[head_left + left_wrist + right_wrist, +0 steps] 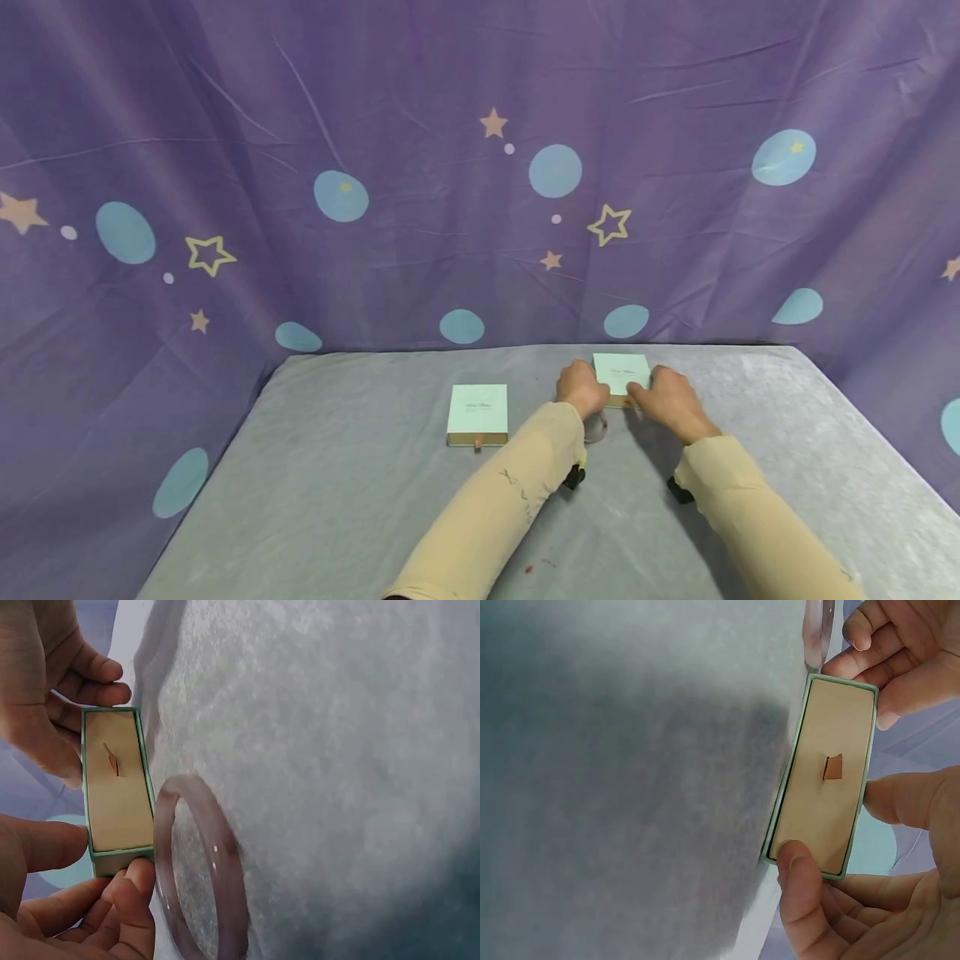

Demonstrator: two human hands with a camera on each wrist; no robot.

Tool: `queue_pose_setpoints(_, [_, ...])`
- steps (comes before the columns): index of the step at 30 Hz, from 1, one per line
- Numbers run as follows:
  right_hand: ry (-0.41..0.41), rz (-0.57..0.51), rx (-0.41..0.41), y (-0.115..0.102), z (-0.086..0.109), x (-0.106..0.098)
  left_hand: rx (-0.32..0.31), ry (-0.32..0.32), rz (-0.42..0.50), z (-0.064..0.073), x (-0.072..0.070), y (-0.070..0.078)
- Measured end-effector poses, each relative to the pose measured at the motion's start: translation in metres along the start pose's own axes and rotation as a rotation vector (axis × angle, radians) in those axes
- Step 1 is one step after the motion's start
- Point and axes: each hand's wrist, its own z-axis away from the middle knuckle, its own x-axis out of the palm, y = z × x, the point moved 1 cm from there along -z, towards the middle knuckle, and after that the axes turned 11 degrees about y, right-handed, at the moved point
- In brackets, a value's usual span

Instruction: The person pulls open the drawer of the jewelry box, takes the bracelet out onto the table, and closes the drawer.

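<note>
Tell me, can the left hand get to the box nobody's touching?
Probably yes: the left box sits close to the left hand, with only tabletop showing between them. But that hand holds the right box, so it would likely have to let go first.

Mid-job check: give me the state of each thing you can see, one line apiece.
Held box: closed, gripped at both ends
Its ribbon tab: sticking out of the front
Other box: closed, sitting on the table, no hand on it
Bangle: appears to lie flat near the held box
Left hand: holds that box's left end
Right hand: grips its right end
Purple backdrop: hanging, creased
</note>
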Motion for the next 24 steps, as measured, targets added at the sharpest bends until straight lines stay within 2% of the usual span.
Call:
queue_pose_setpoints(7, [0.009,0.004,-0.003,0.005,0.004,-0.004,0.062,0.026,-0.020,0.004,0.002,0.006])
queue_pose_setpoints(12, [0.006,0.007,-0.003,0.007,0.008,-0.007,0.068,0.027,-0.021,0.006,0.004,0.008])
queue_pose_setpoints(17, [0.013,0.014,-0.005,0.011,0.012,-0.010,0.097,0.050,-0.059,0.008,0.006,0.011])
queue_pose_setpoints(24, [0.038,0.013,-0.031,0.014,0.018,-0.014,0.065,0.038,-0.048,0.014,0.008,0.016])
